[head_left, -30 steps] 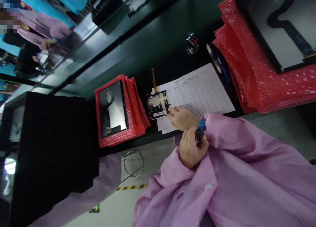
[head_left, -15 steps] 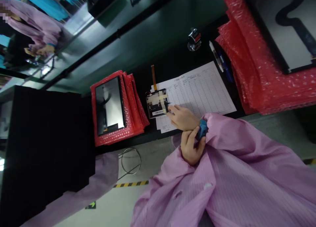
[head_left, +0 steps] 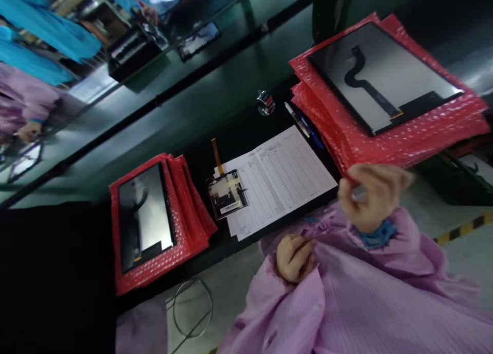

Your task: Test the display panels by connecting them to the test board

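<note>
My left hand (head_left: pixel 296 259) is near the front of my pink coat, fingers curled in, with nothing visible in them. My right hand (head_left: pixel 372 195), with a blue cuff (head_left: pixel 379 235) at the wrist, is raised in front of the right stack of red bubble bags (head_left: pixel 346 149). Its fingers are bent and smeared by motion. On the table lies a small device (head_left: pixel 227 195) with exposed circuitry, pale tape and an orange ribbon cable (head_left: pixel 216 156), away from both hands. It overlaps the left edge of a printed form sheet (head_left: pixel 285 179).
A display panel (head_left: pixel 146 215) rests on red bubble bags (head_left: pixel 192 205) at left; another panel (head_left: pixel 385 72) tops the right stack. Pens (head_left: pixel 304 123) and a small shiny metal item (head_left: pixel 265 102) lie behind the sheet. Co-workers (head_left: pixel 42 31) work across the table.
My left hand has let go of the right sleeve's blue cuff. My right hand has moved away from the device, up and to the right. The view has shifted right.
</note>
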`<action>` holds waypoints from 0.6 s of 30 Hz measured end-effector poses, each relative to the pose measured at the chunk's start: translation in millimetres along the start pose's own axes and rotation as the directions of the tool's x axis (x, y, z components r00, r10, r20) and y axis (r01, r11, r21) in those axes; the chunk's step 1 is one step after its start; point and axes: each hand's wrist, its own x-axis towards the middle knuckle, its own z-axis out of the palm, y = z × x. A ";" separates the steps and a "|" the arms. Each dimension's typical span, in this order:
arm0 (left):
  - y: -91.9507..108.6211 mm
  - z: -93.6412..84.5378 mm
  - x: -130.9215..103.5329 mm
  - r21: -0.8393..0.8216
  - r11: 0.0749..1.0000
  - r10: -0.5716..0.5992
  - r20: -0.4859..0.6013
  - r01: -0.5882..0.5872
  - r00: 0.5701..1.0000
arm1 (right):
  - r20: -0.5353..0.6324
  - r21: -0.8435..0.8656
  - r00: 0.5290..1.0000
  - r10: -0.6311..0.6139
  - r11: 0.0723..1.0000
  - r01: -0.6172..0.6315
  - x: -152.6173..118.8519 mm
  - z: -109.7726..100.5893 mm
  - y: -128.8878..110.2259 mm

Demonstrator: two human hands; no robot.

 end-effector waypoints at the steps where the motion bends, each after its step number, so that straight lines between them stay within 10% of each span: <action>1: 0.0 -3.1 5.9 -0.040 0.999 0.006 -0.057 -0.008 0.998 | 0.016 -0.110 0.999 0.035 0.993 -0.033 6.7 -7.1 12.0; 6: 7.0 -32.3 66.2 -0.294 0.946 0.041 -0.311 -0.137 0.950 | 0.268 -0.181 0.946 0.179 0.974 -0.133 26.1 -10.9 46.3; 10: 14.7 -45.3 121.5 -0.574 0.819 -0.121 -0.173 0.000 0.977 | 0.159 -0.094 0.961 0.226 0.972 -0.213 33.2 -3.5 48.9; 15: 25.7 -43.6 194.0 -0.969 0.097 -0.388 0.172 0.226 0.906 | 0.035 0.077 0.995 0.098 0.992 -0.101 34.4 -6.2 28.4; 18: 31.5 -46.3 222.6 -0.949 -0.144 -0.429 0.317 0.282 0.846 | 0.116 0.162 0.983 -0.145 0.979 0.125 24.5 -8.5 7.5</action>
